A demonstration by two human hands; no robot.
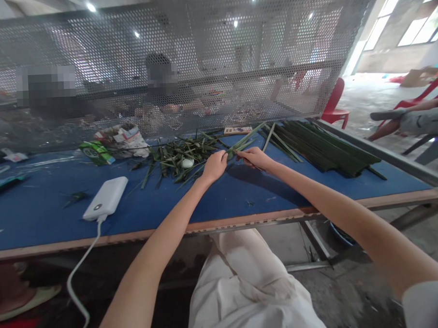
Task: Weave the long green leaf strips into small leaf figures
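Observation:
Both my arms reach out over a blue table [213,203]. My left hand [215,165] and my right hand [253,157] are closed on the same long green leaf strips [247,138], which point up and to the right from between them. A loose heap of cut green leaf pieces [175,158] lies just left of my left hand. To the right of my right hand sits a neat stack of long dark green leaves [323,147].
A white power bank [106,198] with a cable lies at the near left. Crumpled packaging [121,139] and a green carton [97,152] sit by a perforated metal screen [185,59]. Other people sit behind it. Red chairs [334,106] stand at the right.

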